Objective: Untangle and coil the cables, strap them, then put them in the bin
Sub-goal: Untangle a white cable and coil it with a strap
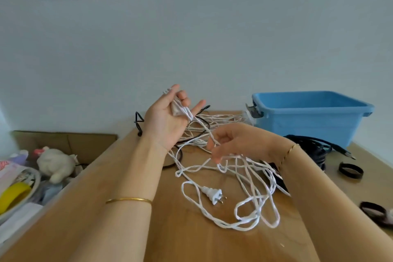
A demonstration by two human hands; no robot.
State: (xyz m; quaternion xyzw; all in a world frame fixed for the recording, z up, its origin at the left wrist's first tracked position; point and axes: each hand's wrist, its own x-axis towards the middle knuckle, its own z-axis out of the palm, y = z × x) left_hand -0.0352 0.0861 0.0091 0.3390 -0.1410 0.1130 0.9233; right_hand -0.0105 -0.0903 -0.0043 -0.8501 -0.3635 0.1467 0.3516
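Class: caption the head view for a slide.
Tangled white cable held by left hand and right hand over the table; blue bin behind.

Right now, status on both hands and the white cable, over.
Left hand raised, gripping white cable strands. Right hand pinching strands lower. Rest loose and tangled on table, plug free. Black cable crossing underneath.

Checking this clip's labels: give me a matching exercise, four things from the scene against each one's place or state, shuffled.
Things:
1. left hand
2. white plug
3. blue bin
4. black cable

Places or states:
A. lies loose on the table, not held
B. raised, grips strands of the white cable
C. at the table's far right, against the wall
D. heaped just in front of the bin

Pairs: 1-B, 2-A, 3-C, 4-D
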